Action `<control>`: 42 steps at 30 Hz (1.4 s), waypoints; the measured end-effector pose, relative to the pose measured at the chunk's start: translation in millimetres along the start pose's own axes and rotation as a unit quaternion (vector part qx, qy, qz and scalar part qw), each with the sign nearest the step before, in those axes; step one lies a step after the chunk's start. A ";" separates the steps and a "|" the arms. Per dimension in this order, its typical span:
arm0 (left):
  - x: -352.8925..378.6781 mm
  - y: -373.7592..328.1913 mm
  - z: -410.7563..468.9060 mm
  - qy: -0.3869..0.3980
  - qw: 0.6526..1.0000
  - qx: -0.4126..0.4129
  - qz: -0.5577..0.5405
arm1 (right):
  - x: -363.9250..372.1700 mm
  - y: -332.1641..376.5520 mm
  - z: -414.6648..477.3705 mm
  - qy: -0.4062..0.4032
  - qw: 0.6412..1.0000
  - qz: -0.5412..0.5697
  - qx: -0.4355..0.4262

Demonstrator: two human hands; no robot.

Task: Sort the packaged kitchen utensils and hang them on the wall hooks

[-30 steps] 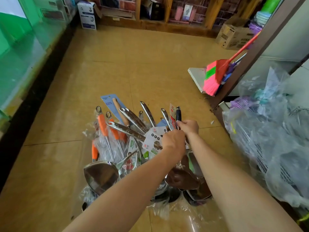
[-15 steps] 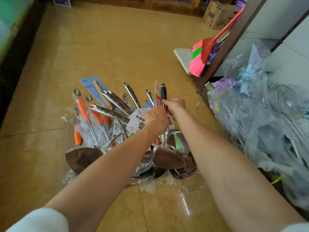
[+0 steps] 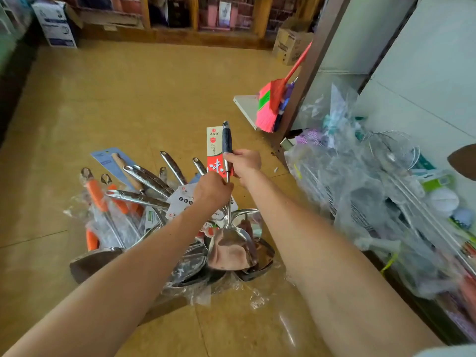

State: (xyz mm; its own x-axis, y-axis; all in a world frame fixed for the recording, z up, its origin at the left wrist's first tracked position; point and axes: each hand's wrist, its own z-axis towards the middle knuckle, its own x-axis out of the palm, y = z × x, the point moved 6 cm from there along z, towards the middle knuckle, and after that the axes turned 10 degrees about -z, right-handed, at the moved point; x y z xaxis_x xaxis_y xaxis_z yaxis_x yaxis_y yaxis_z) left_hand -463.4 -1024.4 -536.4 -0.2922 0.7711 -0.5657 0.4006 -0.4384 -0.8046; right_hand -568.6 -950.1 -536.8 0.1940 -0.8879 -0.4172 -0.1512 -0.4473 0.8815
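Grips a steel spatula [image 3: 231,243] in both fists: right hand [image 3: 243,162] curled round the shaft just under the dark handle, left hand [image 3: 212,190] closed on the shaft lower down, beside the red-and-white label card [image 3: 214,148]. Holds it near upright, blade hanging just above the pile of ladles and turners [image 3: 144,181] fanned out on the floor [image 3: 128,99]. Risks snagging the blade on the loose plastic wrap and neighbouring handles below, likely dragging or toppling others if pulled sideways. Risks tearing the card too, apparently tied on by a thin loop. Could also swing the blade into the bagged goods [image 3: 360,189] crowding the right side, just beside the forearm. Leaves open tile ahead and to the left. Hemmed in on the right by a metal post [image 3: 309,73] and a leaning broom [image 3: 270,106]. Shows no wall hooks.
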 end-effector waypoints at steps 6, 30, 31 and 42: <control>-1.0 -23.3 -21.9 0.052 0.971 -0.013 -0.232 | -35.4 25.9 -17.4 -0.011 0.999 0.038 -0.035; 54.2 -265.6 -167.0 0.143 0.918 0.205 -0.308 | -340.6 109.2 -183.5 -0.196 0.953 0.077 -0.218; 57.9 -277.5 -174.6 0.151 0.914 0.213 -0.312 | -355.0 110.0 -191.5 -0.203 0.950 0.073 -0.225; 126.5 -399.4 -276.2 0.239 0.865 0.282 -0.339 | -516.3 96.2 -270.2 -0.308 0.916 0.064 -0.249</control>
State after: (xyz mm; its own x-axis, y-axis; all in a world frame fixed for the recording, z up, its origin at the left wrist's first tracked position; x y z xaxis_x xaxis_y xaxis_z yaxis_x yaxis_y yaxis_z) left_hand -420.5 -624.2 -236.7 0.1528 0.9830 0.1022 -0.2481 0.1383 -0.9588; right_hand -421.4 -505.6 -176.9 -0.4011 -0.8907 -0.2138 0.3554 -0.3664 0.8599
